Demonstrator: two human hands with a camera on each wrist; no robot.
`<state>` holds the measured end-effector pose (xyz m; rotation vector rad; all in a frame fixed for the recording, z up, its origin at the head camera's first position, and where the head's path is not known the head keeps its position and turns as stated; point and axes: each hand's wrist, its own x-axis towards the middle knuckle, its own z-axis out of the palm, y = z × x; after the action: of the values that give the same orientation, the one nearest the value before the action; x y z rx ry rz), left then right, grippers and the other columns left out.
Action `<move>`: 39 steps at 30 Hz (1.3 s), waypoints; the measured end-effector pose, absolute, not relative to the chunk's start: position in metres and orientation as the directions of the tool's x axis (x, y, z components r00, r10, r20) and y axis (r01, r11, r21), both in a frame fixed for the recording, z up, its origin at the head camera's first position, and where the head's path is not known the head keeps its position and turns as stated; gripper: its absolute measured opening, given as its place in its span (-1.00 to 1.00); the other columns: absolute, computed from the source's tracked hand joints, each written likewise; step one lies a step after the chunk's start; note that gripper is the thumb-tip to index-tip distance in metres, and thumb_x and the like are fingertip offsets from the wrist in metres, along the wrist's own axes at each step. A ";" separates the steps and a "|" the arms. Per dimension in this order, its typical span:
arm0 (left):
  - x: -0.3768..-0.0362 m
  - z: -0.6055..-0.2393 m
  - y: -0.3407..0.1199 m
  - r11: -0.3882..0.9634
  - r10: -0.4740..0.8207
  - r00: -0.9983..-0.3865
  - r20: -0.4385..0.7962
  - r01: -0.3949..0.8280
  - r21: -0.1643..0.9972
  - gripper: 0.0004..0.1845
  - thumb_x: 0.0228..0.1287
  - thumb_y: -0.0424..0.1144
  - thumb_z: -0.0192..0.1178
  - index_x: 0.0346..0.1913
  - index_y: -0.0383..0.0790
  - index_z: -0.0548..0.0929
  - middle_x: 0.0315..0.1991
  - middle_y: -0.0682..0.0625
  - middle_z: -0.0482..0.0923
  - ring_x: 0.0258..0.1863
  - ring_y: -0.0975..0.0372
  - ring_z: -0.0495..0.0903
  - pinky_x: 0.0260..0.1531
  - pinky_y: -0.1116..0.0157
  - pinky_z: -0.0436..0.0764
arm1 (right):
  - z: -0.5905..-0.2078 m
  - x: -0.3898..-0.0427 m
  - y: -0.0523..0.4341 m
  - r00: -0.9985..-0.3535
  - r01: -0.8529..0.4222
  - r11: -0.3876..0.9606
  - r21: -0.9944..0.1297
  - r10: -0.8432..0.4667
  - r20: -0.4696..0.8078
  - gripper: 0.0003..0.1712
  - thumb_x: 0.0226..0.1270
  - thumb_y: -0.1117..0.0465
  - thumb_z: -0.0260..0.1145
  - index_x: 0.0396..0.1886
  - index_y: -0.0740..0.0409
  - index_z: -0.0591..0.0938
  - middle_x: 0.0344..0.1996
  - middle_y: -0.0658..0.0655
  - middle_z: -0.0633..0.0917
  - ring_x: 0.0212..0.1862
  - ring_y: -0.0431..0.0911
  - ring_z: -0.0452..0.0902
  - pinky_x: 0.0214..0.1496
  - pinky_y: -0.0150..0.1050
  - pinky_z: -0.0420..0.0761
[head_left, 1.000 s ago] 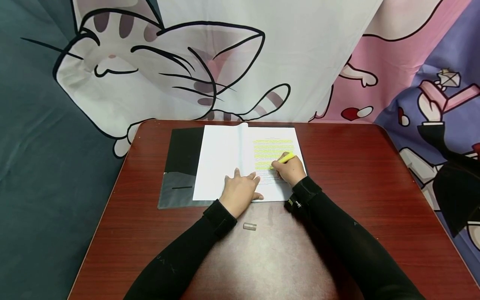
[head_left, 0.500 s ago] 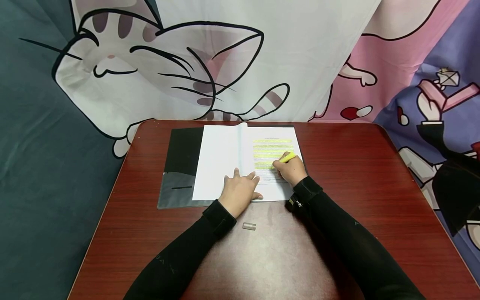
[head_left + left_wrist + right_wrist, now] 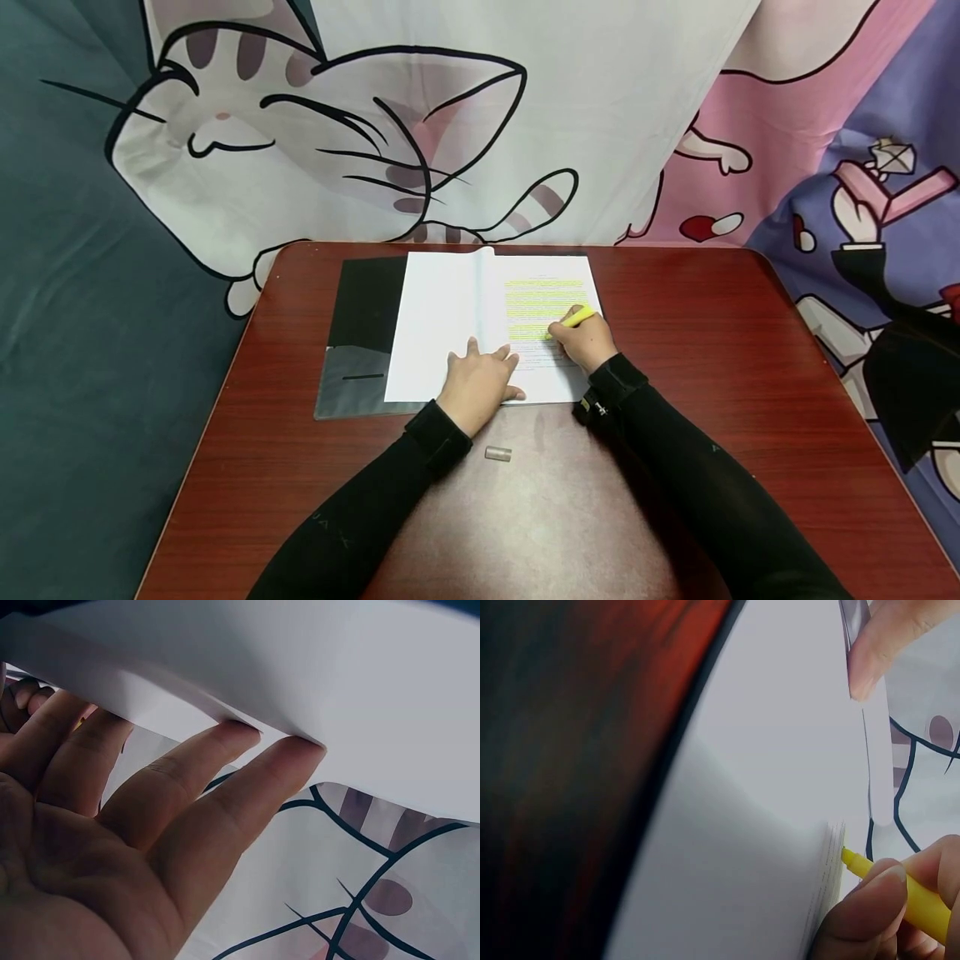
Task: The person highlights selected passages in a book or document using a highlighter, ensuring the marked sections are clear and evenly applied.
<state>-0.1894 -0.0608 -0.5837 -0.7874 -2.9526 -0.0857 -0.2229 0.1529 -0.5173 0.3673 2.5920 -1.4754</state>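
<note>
On the table lies an open folder of white pages [image 3: 438,325], its right page [image 3: 547,383] printed with text lines, many marked yellow. My right hand [image 3: 583,342] pinches a yellow highlighter [image 3: 579,317] between thumb and fingers. In the right wrist view the highlighter [image 3: 926,907] has its tip on or very near the printed lines. Across the lower middle of the pages rests my left hand [image 3: 477,385], fingers spread. The left wrist view shows fingertips of the left hand [image 3: 150,817] pressing on the paper [image 3: 390,705].
A small grey cylinder [image 3: 498,454], perhaps a cap, lies on the reddish-brown table [image 3: 720,350] nearer the body. The folder's dark cover [image 3: 367,304] extends left of the pages. Behind the table hangs a cloth [image 3: 615,108] printed with cartoon figures.
My right hand has shifted slightly to the right along a text line with the highlighter. The left hand stays in place on the pages.
</note>
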 end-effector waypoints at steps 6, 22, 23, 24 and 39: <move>-0.190 -0.583 -0.061 0.865 0.494 -0.864 0.100 0.500 0.044 -0.19 0.29 0.49 0.39 0.48 0.15 0.77 0.53 0.12 0.71 0.47 -0.36 0.68 0.06 -0.42 0.81 | -0.516 -0.222 0.154 -0.963 0.270 0.483 -0.833 0.138 -0.232 -0.77 0.52 0.32 0.34 -0.38 0.10 0.53 -0.66 -0.01 0.55 -0.57 -0.12 0.47 -0.43 -0.24 0.46; -0.191 -0.584 -0.060 0.870 0.489 -0.866 0.105 0.493 0.012 -0.17 0.27 0.52 0.37 0.48 0.16 0.77 0.53 0.15 0.71 0.46 -0.34 0.69 0.08 -0.38 0.82 | -0.517 -0.223 0.160 -0.965 0.263 0.511 -0.818 0.141 -0.222 -0.78 0.54 0.30 0.35 -0.35 0.11 0.53 -0.65 -0.02 0.53 -0.56 -0.12 0.48 -0.43 -0.24 0.45; -0.192 -0.586 -0.060 0.869 0.492 -0.864 0.112 0.495 0.001 -0.16 0.26 0.54 0.36 0.48 0.17 0.77 0.53 0.16 0.71 0.46 -0.33 0.70 0.07 -0.37 0.82 | -0.517 -0.223 0.161 -0.964 0.265 0.509 -0.819 0.142 -0.224 -0.78 0.54 0.31 0.35 -0.35 0.11 0.52 -0.65 -0.02 0.52 -0.56 -0.13 0.48 -0.43 -0.24 0.45; -0.193 -0.588 -0.060 0.868 0.493 -0.861 0.121 0.496 -0.007 -0.16 0.25 0.55 0.36 0.48 0.19 0.77 0.52 0.17 0.71 0.45 -0.33 0.71 0.06 -0.37 0.83 | -0.517 -0.223 0.161 -0.964 0.267 0.505 -0.821 0.142 -0.226 -0.78 0.54 0.31 0.34 -0.35 0.11 0.51 -0.65 -0.01 0.52 -0.56 -0.13 0.47 -0.43 -0.24 0.44; -0.166 -0.525 -0.060 0.876 0.481 -0.877 0.008 0.481 0.028 -0.25 0.39 0.38 0.37 0.50 0.08 0.76 0.54 0.12 0.69 0.50 -0.29 0.68 0.18 -0.31 0.82 | -0.518 -0.221 0.169 -0.966 0.259 0.523 -0.812 0.140 -0.218 -0.78 0.56 0.31 0.33 -0.36 0.12 0.52 -0.67 -0.01 0.51 -0.57 -0.11 0.46 -0.43 -0.23 0.43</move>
<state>-0.1661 -0.0602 -0.5247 -0.7794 -3.0426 -0.0457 -0.2210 0.1685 -0.5178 0.3462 2.6301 -1.4346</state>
